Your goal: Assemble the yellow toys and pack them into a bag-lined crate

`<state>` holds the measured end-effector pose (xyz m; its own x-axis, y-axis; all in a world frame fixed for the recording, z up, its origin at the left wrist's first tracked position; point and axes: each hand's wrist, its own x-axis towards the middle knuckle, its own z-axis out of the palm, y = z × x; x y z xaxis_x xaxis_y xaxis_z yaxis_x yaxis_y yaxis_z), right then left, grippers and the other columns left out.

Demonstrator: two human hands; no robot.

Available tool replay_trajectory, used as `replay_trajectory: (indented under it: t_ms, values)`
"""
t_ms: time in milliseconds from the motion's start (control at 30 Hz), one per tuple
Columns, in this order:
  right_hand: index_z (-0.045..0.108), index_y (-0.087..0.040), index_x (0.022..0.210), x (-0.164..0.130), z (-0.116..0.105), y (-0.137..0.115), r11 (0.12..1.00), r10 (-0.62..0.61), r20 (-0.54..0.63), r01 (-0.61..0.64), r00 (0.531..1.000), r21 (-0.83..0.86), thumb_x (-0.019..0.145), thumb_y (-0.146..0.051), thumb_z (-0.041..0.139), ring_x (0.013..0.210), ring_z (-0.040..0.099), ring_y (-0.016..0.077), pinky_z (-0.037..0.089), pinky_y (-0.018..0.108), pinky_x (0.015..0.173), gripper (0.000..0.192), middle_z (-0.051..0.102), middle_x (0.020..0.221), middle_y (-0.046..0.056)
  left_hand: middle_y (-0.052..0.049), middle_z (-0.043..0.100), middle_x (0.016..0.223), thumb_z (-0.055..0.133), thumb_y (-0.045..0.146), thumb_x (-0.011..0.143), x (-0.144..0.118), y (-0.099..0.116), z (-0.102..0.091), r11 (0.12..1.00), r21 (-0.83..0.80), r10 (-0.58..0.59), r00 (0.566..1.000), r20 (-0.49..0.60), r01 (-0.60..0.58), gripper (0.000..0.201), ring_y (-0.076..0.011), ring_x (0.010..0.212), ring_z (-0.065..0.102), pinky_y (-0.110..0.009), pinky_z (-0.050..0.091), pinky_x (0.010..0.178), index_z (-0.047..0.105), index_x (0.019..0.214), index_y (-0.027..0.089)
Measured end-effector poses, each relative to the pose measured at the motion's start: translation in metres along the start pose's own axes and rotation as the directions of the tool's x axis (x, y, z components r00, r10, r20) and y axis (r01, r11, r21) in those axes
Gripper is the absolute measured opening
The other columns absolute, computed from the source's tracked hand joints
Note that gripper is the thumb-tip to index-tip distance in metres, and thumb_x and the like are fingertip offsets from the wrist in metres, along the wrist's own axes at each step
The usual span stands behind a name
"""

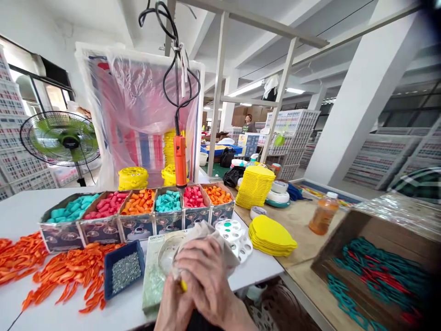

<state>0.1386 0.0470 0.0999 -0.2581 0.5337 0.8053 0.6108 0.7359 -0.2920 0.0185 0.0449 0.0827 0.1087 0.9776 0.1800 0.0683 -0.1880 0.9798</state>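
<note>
With both hands clasped tight around a cloth (220,239) and small yellow piece (183,286) at six o'clock over the surface (20,211), right hand (210,280) covering left hand (174,308), the piece could slip from either grip into the screw tray (124,273) at nine o'clock.

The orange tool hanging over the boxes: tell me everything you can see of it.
The orange tool looks like a powered screwdriver: a slim upright plastic body, orange with a dark band at its top and a dark tip at the bottom. It hangs vertically from a black cable that loops above it to the overhead frame. Its tip ends just above the pink-filled box in the row of boxes; whether it touches cannot be told. Neither hand touches it.
</note>
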Motion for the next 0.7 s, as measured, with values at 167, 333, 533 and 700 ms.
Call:
replay_trajectory:
  t_ms: [167, 333, 533, 700]
  values:
    - [0.069, -0.026, 0.106, -0.006, -0.005, 0.001, 0.985, 0.168, -0.171, -0.158, 0.971, 0.071, 0.099, -0.018, 0.047, 0.113, 0.062, 0.025, 0.046, 0.047, 0.099, 0.024, 0.075, 0.108, 0.004, -0.007, 0.075, 0.084, 0.071, 0.045, 0.079, -0.007, -0.011, -0.011, 0.999, -0.02, 0.043, 0.999, 0.003, -0.043, 0.031, -0.0238, 0.074, 0.067, -0.029, 0.057, 0.07, 0.072, 0.092, 0.017]
    - [0.069, -0.029, 0.111, -0.009, -0.003, -0.001, 0.996, 0.043, -0.039, -0.04, 0.998, 0.082, 0.098, -0.023, 0.052, 0.114, 0.062, 0.0253, 0.046, 0.048, 0.102, 0.022, 0.076, 0.109, 0.002, -0.008, 0.075, 0.084, 0.072, 0.047, 0.078, -0.006, -0.014, -0.017, 0.998, 0.019, 0.056, 0.998, 0.012, -0.056, 0.035, -0.0266, 0.077, 0.067, -0.032, 0.057, 0.074, 0.073, 0.096, 0.017]
    - [0.068, -0.029, 0.117, -0.011, 0.001, -0.003, 0.986, 0.145, -0.158, -0.129, 0.977, 0.104, 0.099, -0.023, 0.05, 0.121, 0.058, 0.027, 0.047, 0.05, 0.103, 0.027, 0.074, 0.117, 0.004, -0.006, 0.071, 0.075, 0.073, 0.055, 0.075, -0.015, -0.01, -0.016, 1.0, 0.015, 0.017, 0.995, -0.102, -0.016, 0.036, -0.0255, 0.071, 0.064, -0.031, 0.054, 0.066, 0.072, 0.084, 0.02]
    - [0.067, -0.031, 0.118, -0.013, -0.002, -0.007, 0.993, 0.054, -0.053, -0.048, 0.997, 0.11, 0.099, -0.022, 0.053, 0.121, 0.058, 0.0254, 0.045, 0.05, 0.106, 0.026, 0.075, 0.116, 0.0, -0.007, 0.072, 0.075, 0.074, 0.056, 0.074, -0.016, -0.023, -0.021, 0.999, 0.037, 0.018, 0.996, -0.092, -0.015, 0.037, -0.0255, 0.074, 0.066, -0.031, 0.056, 0.069, 0.072, 0.081, 0.02]
